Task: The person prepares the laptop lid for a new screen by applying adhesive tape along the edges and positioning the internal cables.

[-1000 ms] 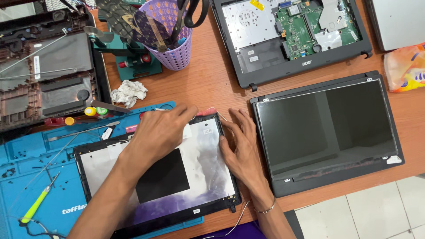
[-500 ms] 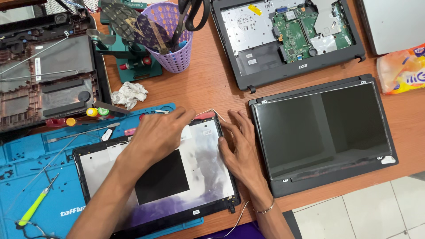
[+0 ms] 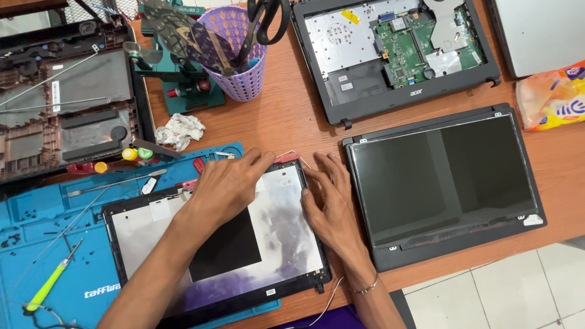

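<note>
Two hands flat and open, gripping nothing, left hand (image 3: 228,183) and right hand (image 3: 329,201) pressing one laptop lid (image 3: 283,244), one blue mat (image 3: 36,213), one screen panel (image 3: 445,183), two opened laptop bases (image 3: 365,79), one purple cup (image 3: 244,79)

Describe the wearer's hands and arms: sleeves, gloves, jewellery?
Both hands are bare, no gloves. No sleeves show; the forearms are uncovered to the frame edge. The right hand has a thin metal bracelet at the wrist. The left hand wears nothing visible: no ring, no watch.
</note>
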